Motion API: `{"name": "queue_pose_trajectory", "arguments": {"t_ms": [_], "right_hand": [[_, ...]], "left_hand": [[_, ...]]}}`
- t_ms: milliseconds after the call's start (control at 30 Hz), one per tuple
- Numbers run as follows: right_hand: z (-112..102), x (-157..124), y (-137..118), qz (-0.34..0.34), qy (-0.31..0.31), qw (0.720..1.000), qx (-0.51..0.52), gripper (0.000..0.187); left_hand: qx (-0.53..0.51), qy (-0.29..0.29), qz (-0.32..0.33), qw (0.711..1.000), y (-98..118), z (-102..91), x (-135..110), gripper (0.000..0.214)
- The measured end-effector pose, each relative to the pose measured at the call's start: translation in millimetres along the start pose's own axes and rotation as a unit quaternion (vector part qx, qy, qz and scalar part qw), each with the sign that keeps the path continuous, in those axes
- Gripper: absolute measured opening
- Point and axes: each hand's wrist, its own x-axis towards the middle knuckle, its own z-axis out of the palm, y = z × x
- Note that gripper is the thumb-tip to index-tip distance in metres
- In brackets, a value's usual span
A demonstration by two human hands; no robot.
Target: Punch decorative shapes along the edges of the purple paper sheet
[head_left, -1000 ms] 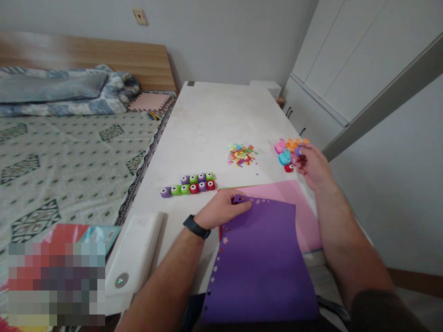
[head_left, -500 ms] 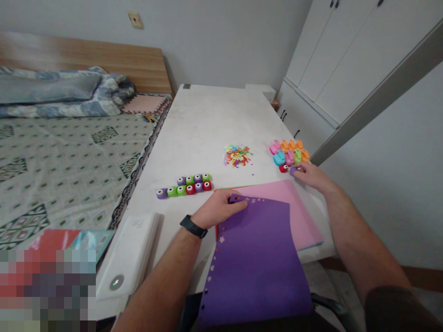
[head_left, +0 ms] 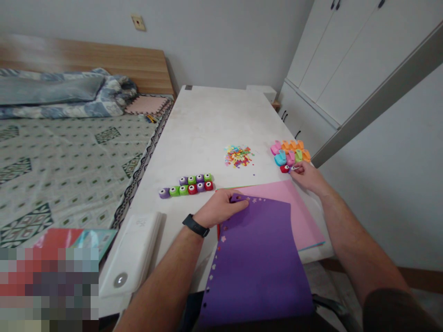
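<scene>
My left hand [head_left: 223, 206] is closed on the top left corner of a purple paper sheet [head_left: 259, 263], thumb on top. Small cut-out shapes, flowers among them, run along the sheet's left and top edges. Over at the right, the fingers of my right hand [head_left: 308, 176] pinch a small purple paper punch [head_left: 291, 170], partly hidden by the fingertips. It sits right beside a red punch [head_left: 284, 169]. Just behind stand several larger punches [head_left: 290, 157] in pink, orange, blue and green. A pink paper sheet [head_left: 302, 216] lies under the purple one, atop other coloured sheets.
Small purple, green and red punches [head_left: 183, 189] stand in two rows left of centre. Colourful paper cut-outs [head_left: 238, 157] form a heap mid-table. A long white device [head_left: 133, 253] lies on the white table [head_left: 214, 120] at the left. A bed [head_left: 69, 152] adjoins that side.
The purple punch has turned in my right fingers and shifted slightly left, closer to the red punch. My left hand and the purple sheet stay nearly the same.
</scene>
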Motion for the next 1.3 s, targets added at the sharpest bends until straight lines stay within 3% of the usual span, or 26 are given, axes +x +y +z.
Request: {"name": "queue_pose_trajectory", "arguments": {"t_ms": [333,900,1133,1300], "right_hand": [[11.7,9.5,14.1,-0.001,0.029,0.999,-0.018,0.032],[13.5,7.6,10.9,-0.009,0.051,0.998,-0.04,0.031],[6.6,0.6,2.9,0.008,0.04,0.999,-0.036,0.037],[-3.7,-2.5,-9.4,-0.012,0.092,0.995,-0.031,0.039]], "left_hand": [[0.016,0.013,-0.003,1.0,-0.4,0.5,0.5,0.034],[-0.002,0.004,-0.003,1.0,-2.8,1.0,0.7,0.032],[0.009,0.023,-0.004,1.0,-2.4,1.5,0.0,0.033],[0.01,0.028,0.003,1.0,3.3,1.3,-1.8,0.032]]}}
